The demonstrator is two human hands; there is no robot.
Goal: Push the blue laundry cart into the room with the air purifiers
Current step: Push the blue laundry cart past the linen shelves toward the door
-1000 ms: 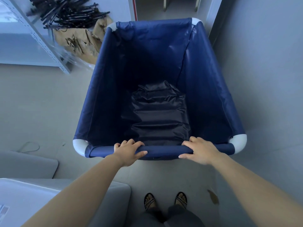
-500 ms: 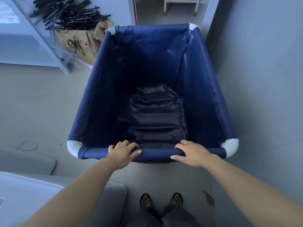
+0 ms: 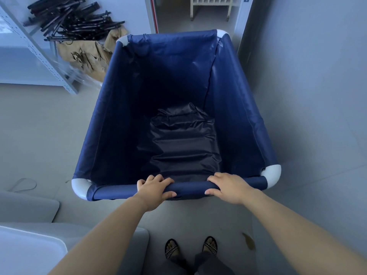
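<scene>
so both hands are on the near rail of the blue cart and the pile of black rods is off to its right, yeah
Not quite. In the head view both the left hand and right hand grip the near rail of the blue cart, but the pile of black rods lies to its left, by the shelf.

Bare arms (image 3: 111,231); patterned black sandals (image 3: 171,248)

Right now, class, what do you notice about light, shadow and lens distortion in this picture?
Head view: dim, bluish light; the cart inside is deep in shadow, its far wall nearly black; the wide lens bows the shelf post and stretches the forearms; the left hand and right hand look sharp.
</scene>
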